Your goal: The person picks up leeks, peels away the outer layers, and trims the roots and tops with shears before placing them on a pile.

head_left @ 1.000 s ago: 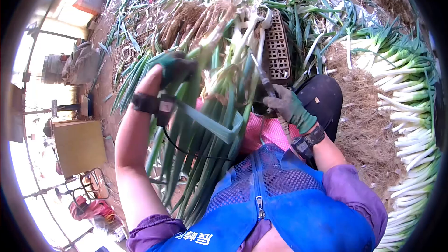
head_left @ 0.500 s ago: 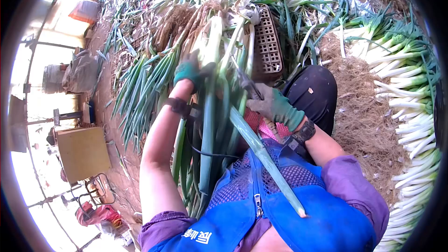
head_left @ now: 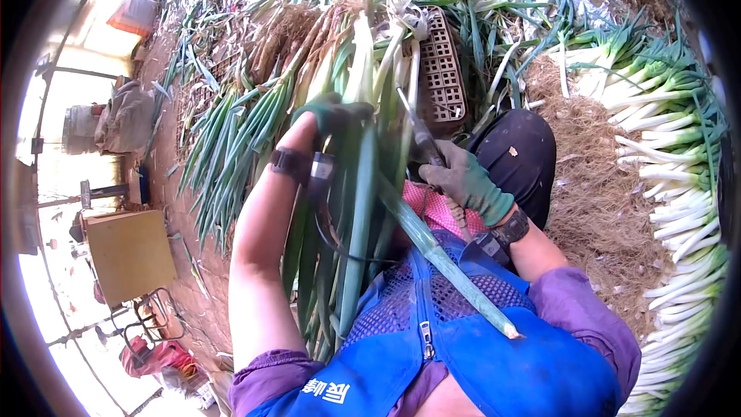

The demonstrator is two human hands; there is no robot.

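My left hand, in a green and dark glove, is closed around a large leek, whose roots point away from me and whose leaves hang toward my lap. Gloved too, my right hand grips a slim dark tool with a thin pointed tip, just right of the leeks. A cord or hose runs below that hand. One long leaf lies slanted over my blue vest. More unpeeled leeks lie beside and beyond my left hand.
A brown plastic crate stands ahead. Cleaned white leeks form a long row at right, beside a heap of cut roots. Loose leaves cover the ground ahead. At left are a yellowish board and a metal-framed stool.
My left hand has shifted slightly to the right along the leek. The tool in my right hand now points up and left, its tip clearer. The slanted leaf has swung slightly right.
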